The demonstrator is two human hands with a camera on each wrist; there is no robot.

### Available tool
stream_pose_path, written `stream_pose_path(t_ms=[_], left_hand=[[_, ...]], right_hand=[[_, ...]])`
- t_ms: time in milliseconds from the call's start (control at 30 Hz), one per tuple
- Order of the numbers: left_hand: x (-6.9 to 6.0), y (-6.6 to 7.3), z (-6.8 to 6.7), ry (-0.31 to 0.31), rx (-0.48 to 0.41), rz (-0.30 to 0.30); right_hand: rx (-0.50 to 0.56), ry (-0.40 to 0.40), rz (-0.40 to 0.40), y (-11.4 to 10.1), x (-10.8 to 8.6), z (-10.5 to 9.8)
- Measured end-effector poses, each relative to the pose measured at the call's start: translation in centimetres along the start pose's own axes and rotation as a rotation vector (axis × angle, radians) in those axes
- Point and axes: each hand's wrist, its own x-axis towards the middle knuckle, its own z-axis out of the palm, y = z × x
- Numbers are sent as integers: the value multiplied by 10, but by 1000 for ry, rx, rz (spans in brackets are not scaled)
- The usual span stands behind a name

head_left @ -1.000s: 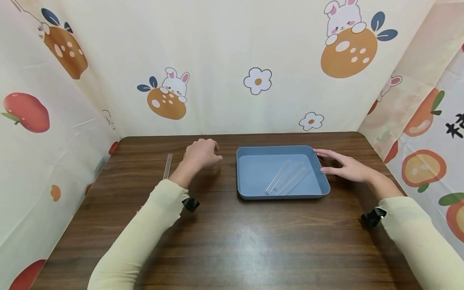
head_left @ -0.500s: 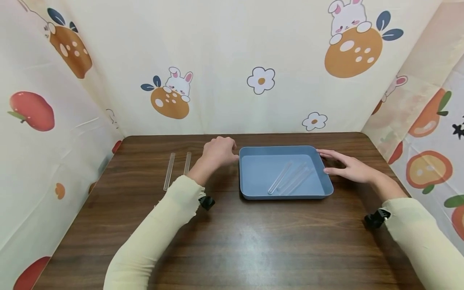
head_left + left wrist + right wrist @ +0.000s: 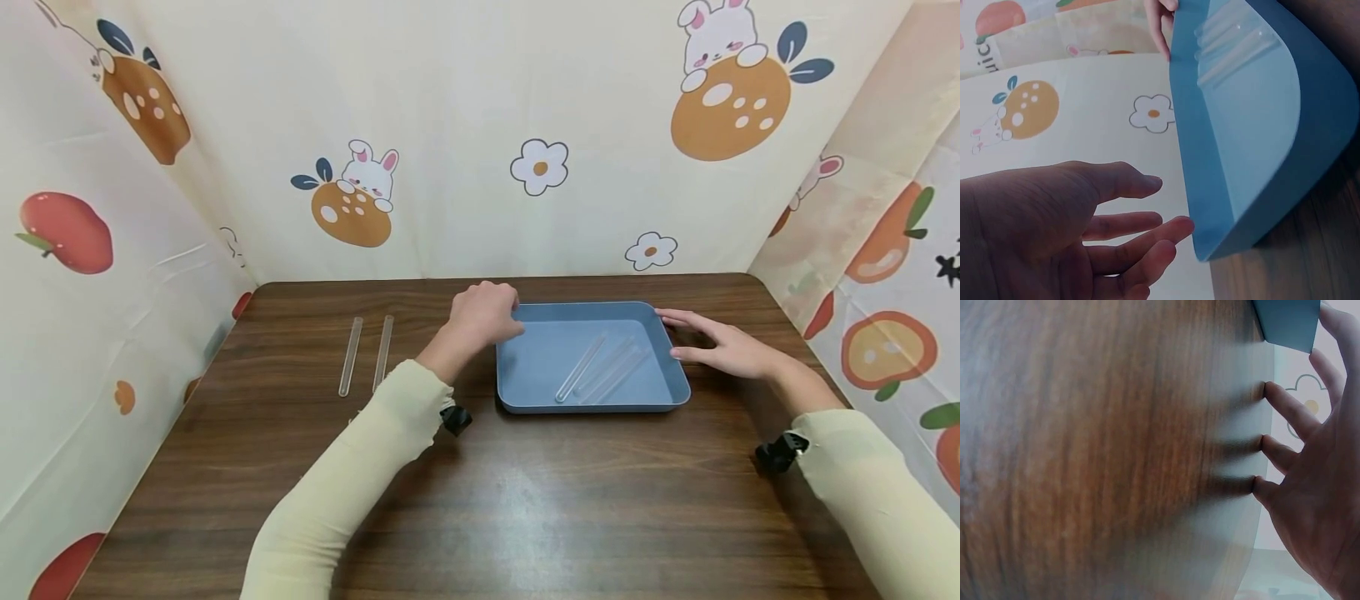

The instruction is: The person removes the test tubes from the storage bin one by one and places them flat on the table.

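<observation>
Clear tubes (image 3: 580, 368) lay in neither grip. Left hand (image 3: 483, 315): thumb and fingers parted, nothing held, at the left end of the blue tray (image 3: 536, 321); contact with rim unclear. Right hand (image 3: 716, 346): fingers spread wide, tips touching the tray's right end. Tubes in the tray slanted, grouped toward its near side; count uncertain. Two further tubes (image 3: 350, 357) rested apart on the wooden table (image 3: 517, 508), left of the tray. Patterned cloth (image 3: 457, 108) hung behind.
</observation>
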Motion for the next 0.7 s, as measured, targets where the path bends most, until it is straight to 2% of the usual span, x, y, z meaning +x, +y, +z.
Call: stream_pose_path(t_ms=[433, 700], left_hand=[[9, 31, 2, -8, 56, 64], [16, 47, 0, -43, 14, 138]], right_hand=[[-5, 0, -2, 1, 2, 1], [-7, 12, -9, -1, 0, 0]])
